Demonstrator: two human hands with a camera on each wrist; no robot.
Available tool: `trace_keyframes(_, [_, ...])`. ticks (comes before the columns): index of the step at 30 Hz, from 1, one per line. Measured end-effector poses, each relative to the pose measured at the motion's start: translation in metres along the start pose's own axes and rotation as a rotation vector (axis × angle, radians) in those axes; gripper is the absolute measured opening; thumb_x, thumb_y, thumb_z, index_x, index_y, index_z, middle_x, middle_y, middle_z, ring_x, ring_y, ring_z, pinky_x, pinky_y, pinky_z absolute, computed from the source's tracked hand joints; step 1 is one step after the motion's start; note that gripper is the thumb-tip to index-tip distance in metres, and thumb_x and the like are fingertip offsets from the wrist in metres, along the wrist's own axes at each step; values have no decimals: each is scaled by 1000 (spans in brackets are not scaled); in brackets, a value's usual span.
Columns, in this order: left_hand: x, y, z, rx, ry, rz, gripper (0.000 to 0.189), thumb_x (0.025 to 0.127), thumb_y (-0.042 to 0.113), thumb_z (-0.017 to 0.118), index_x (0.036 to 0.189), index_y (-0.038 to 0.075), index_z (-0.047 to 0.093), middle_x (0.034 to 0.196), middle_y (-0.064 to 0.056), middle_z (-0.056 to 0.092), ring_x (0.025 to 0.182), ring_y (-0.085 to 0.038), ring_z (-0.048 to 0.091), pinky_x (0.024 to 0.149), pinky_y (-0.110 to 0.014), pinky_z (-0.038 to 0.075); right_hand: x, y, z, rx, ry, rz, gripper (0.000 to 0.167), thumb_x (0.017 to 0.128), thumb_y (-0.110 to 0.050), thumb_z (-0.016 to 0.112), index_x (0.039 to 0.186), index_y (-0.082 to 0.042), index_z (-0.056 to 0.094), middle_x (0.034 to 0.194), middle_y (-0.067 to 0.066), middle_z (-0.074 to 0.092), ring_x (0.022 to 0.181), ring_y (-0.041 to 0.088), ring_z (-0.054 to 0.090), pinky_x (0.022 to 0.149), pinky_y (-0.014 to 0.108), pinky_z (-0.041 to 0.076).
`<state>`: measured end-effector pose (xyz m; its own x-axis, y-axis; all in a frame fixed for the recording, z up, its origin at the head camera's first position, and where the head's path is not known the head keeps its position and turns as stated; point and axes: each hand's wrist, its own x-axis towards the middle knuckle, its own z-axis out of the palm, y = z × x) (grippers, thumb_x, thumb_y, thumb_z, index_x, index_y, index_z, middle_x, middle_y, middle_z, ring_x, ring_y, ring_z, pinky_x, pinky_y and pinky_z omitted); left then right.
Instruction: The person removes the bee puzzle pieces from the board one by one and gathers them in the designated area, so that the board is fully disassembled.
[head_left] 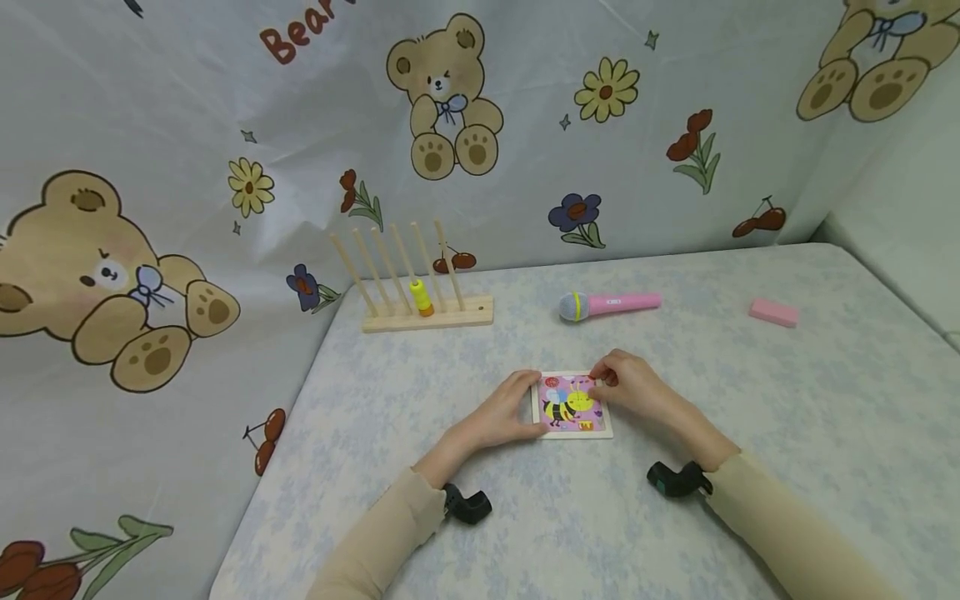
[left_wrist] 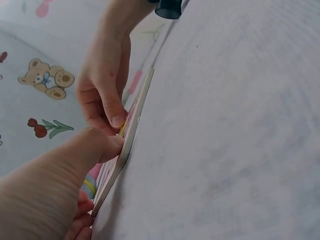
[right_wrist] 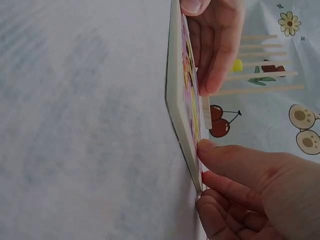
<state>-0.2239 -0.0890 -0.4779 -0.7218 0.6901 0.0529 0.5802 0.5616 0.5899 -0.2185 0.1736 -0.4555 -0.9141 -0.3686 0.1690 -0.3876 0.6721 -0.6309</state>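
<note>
On the blue-mottled table (head_left: 570, 517), its far edge below bear-printed cloth (head_left: 525, 221), the bee puzzle (head_left: 566, 408) lies inward of that edge, left hand (head_left: 498, 418) gripping its left side, right hand (head_left: 634, 387) touching it bent-fingered, hold unclear.

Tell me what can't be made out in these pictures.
Upper right corner of the board: head view, behind the right hand.
Most of the bee: right wrist view, the board is nearly edge-on.
Printing on the microphone: head view, too small.
Head of the upper right bear: head view, mostly cut off by the top edge.
</note>
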Motion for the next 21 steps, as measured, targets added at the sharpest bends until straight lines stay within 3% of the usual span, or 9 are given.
trace_keyframes(8, [0,0,4,12,22,21,81,83,32,72,144,0,31,146,-12,31,135,-19,28,109,-29,25,0,6,-2,45,-18,-37,23,77,-11,78,92,2,67,82,6,56,74,18,50,64,27,44])
trace_keyframes(16, [-7,-2,6,-5,9,-2,84,82,34,72,146,1,29,148,-11,28,136,-20,27,109,-32,25,-3,15,8,188,-89,88,28,81,-14,75,100,0,61,88,8,51,80,19,46,67,25,40])
trace_keyframes(21, [-3,-3,6,-16,13,11,84,83,35,71,147,2,27,149,-10,26,137,-19,25,110,-32,25,-4,16,8,194,-49,106,30,81,-12,74,103,2,58,90,8,52,82,20,47,69,27,42])
